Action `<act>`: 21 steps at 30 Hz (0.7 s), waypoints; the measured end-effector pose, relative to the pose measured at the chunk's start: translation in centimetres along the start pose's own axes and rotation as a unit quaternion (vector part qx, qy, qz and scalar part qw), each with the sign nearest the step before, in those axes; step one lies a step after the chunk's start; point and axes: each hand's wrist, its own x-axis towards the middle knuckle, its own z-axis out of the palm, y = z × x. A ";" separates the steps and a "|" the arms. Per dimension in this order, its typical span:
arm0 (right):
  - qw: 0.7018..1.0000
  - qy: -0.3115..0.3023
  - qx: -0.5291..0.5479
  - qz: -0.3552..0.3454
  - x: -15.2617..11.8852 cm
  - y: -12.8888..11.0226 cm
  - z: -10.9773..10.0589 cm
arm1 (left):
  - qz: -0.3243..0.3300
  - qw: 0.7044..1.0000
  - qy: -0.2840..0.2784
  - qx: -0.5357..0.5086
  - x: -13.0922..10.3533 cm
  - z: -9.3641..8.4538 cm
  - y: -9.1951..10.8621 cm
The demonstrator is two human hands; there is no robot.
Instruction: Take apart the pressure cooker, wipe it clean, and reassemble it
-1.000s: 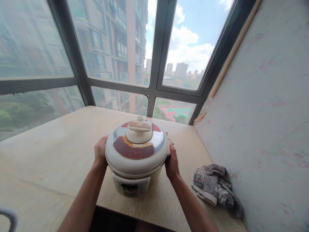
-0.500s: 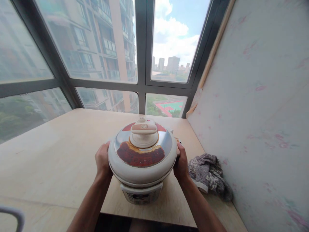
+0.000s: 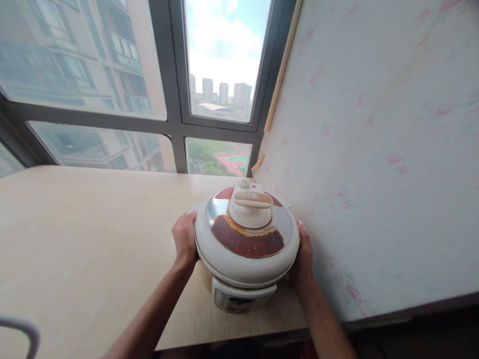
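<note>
A white electric pressure cooker is between my hands in the head view, close to the patterned wall. Its round lid has a silver and dark red top, a pinkish handle and a control panel low on the front. My left hand grips the cooker's left side under the rim. On the opposite side my right hand is closed around it, its fingers partly hidden by the body. Whether the base rests on the wooden surface or hangs just above it, I cannot tell.
A wall with faint pink flowers rises close on the right. Dark-framed windows stand behind the surface, with buildings outside. A pale curved bar shows at the lower left. The surface's front edge runs below the cooker.
The view has swung right. The cooker has moved right with both hands on it, nearer the wall. The grey patterned cloth beside the wall no longer shows.
</note>
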 end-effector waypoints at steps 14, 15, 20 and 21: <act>0.999 0.040 -0.026 -0.014 2.0 -0.9 -0.7 | -0.097 0.982 0.011 -0.163 -0.9 2.7 -0.1; 0.999 0.033 -0.032 0.001 1.8 -1.1 -0.7 | -0.097 0.981 0.000 -0.166 -0.9 2.6 -0.3; 0.989 0.098 -0.107 -0.010 -1.5 -0.8 -2.9 | -0.108 0.964 -0.057 -0.236 -1.8 0.8 -4.0; 0.985 0.116 -0.125 -0.005 -3.0 0.0 -4.1 | -0.130 0.962 -0.040 -0.236 -2.2 0.0 -5.4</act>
